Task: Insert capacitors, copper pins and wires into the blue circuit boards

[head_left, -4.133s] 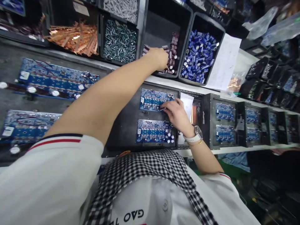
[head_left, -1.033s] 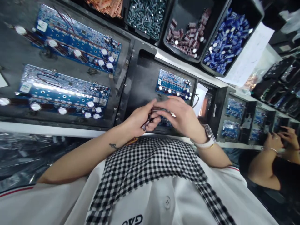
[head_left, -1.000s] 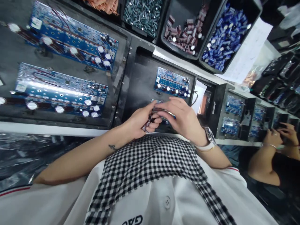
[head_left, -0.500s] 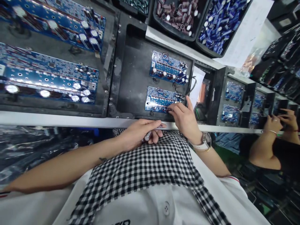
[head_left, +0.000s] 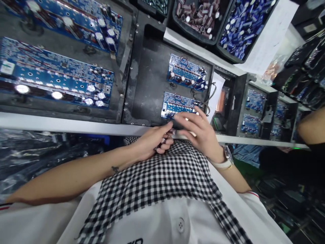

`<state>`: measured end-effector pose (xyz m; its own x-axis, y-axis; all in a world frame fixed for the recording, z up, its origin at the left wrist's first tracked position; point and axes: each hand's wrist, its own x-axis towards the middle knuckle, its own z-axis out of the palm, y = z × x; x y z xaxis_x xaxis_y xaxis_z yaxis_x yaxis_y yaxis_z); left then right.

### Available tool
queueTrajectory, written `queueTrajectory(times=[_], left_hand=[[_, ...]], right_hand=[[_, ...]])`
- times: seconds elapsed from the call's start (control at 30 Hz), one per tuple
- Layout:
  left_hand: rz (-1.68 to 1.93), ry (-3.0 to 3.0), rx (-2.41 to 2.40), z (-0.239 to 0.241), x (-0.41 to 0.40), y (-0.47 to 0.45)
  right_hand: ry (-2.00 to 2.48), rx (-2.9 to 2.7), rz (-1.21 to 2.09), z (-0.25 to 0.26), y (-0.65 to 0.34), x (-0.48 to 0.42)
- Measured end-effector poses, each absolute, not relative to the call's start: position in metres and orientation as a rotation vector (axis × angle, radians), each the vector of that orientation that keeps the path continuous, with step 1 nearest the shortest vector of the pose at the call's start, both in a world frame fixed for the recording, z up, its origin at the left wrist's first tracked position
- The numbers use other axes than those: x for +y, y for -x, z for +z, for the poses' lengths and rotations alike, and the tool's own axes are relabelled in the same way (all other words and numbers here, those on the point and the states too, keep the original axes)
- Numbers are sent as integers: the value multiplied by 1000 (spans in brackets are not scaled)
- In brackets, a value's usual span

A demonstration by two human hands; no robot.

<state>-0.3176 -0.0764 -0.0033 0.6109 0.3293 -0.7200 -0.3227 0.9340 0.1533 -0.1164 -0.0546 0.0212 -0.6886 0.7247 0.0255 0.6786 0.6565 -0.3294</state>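
Note:
My left hand (head_left: 153,141) is closed around a few small brown capacitors (head_left: 170,131), held at the front edge of the bench. My right hand (head_left: 199,134) has its fingers spread, slightly smeared by motion, with nothing visible in them. It is over the near edge of the lower blue circuit board (head_left: 175,104) and covers that board's right front part. Behind lies a second circuit board (head_left: 186,73), with brown and blue capacitors standing along its near side. Both boards lie in a black tray (head_left: 148,81).
Left is another tray with larger-looking boards (head_left: 58,76). Bins of brown capacitors (head_left: 199,15) and blue capacitors (head_left: 245,27) stand at the back. A cable (head_left: 212,95) hangs near the tray's right wall. Trays with boards (head_left: 251,123) continue rightward; a co-worker's arm (head_left: 312,127) is at far right.
My right hand has drawn back from the lower board and its fingers have spread. The left fingers have shifted around the capacitors. The view has moved slightly; the co-worker's hands are out of sight.

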Motion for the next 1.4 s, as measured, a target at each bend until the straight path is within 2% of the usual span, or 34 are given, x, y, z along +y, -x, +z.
queueTrajectory(times=[0.07, 0.3, 0.6, 0.8, 0.87, 1.0, 1.07, 1.23, 1.4], left_hand=[[358, 13, 826, -4, -77, 317], [374, 18, 794, -1, -75, 326], [376, -125, 750, -7, -79, 336], [400, -7, 808, -7, -78, 341], [384, 4, 816, -7, -78, 341], [335, -41, 831, -7, -79, 341], [309, -58, 812, -8, -78, 341], [219, -67, 693, -13, -78, 344], [177, -244, 660, -13, -80, 347]], right_hand=[[1117, -2708, 527, 25, 127, -59], [1462, -2506, 390, -13, 128, -45], [1432, -2548, 312, -14, 132, -49], [1231, -2694, 231, -18, 128, -49], [1242, -2641, 283, -10, 132, -51], [1243, -2510, 671, 14, 151, -58], [1231, -2506, 743, 19, 159, -59], [1460, -2582, 374, 0, 166, -49], [1466, -2691, 295, -9, 167, -42]])
